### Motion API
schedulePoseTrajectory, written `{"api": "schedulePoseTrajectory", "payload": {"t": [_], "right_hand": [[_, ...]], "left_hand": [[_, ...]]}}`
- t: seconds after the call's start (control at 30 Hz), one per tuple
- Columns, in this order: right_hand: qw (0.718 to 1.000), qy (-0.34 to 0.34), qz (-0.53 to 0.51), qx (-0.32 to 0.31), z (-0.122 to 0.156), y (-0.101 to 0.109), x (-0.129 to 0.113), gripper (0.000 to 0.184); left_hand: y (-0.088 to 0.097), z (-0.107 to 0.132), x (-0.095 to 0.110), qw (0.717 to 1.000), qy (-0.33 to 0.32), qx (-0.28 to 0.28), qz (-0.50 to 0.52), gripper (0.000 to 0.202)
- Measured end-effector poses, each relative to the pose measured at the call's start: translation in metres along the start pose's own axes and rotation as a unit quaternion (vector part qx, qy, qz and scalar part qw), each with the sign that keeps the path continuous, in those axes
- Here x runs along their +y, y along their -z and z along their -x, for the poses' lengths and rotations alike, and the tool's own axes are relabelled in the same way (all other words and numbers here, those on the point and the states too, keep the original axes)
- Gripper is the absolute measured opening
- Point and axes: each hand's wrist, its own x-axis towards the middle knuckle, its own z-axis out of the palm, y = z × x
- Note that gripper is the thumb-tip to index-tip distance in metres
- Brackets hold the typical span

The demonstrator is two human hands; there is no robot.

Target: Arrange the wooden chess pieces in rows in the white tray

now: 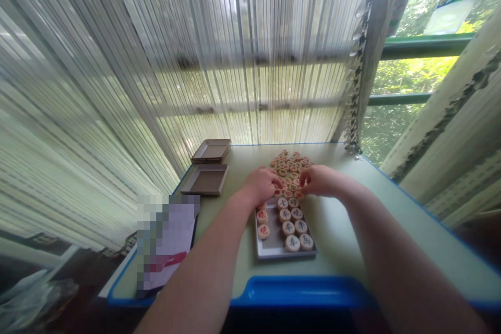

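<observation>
Round wooden Chinese chess pieces (293,168) with red and dark characters lie in a loose heap on the pale green table. On the heap's left edge, my left hand (263,183) has its fingers bent down and closed at a red-marked piece. My right hand (319,180) reaches in from the other side, fingers curled but apart, tips beside the pieces. In front of the heap is a shallow tray (270,257). Dark-marked pieces (288,228) fill two columns on its right side; red-marked pieces (263,231) line its left side. My left hand partly covers the tray's far left corner.
Another shallow tray (205,180) lies on the table's left, with a stacked box part (212,150) behind it. A blurred flat item (172,245) is near the left edge. The table has a blue rim (305,290). String curtains (250,52) hang behind it.
</observation>
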Motion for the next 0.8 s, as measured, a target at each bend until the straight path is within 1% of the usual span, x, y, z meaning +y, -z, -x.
{"api": "schedulePoseTrajectory", "payload": {"t": [0.03, 0.1, 0.23, 0.4, 0.5, 0.6, 0.7, 0.8], "right_hand": [[1.000, 0.016, 0.003, -0.022, 0.002, 0.000, -0.001, 0.015], [0.999, 0.033, 0.008, -0.041, 0.004, -0.001, -0.002, 0.015], [0.998, 0.041, -0.005, -0.036, 0.005, -0.003, -0.006, 0.013], [0.998, 0.038, -0.008, -0.041, 0.007, 0.001, -0.008, 0.017], [0.998, 0.036, 0.002, -0.043, 0.008, 0.003, -0.010, 0.018], [0.998, 0.045, 0.006, -0.036, 0.007, 0.001, -0.009, 0.019], [0.998, 0.049, 0.010, -0.025, 0.004, -0.002, -0.008, 0.021], [0.999, 0.044, 0.017, -0.020, 0.002, -0.005, -0.006, 0.020]], "left_hand": [[0.000, 0.000, 0.001, 1.000, -0.002, -0.015, 0.000, 0.033], [0.001, 0.001, 0.002, 0.999, -0.003, -0.036, 0.002, 0.032], [0.002, 0.002, 0.003, 0.999, 0.000, -0.045, -0.003, 0.033], [0.004, 0.003, 0.007, 0.999, -0.013, -0.025, -0.019, 0.032], [0.006, 0.004, 0.007, 0.999, -0.019, -0.038, -0.020, 0.031], [0.007, 0.005, 0.008, 0.998, 0.006, -0.054, -0.013, 0.028], [0.009, 0.006, 0.010, 0.998, 0.036, -0.056, -0.009, 0.027], [0.009, 0.008, 0.011, 0.999, 0.025, -0.041, -0.018, 0.028]]}}
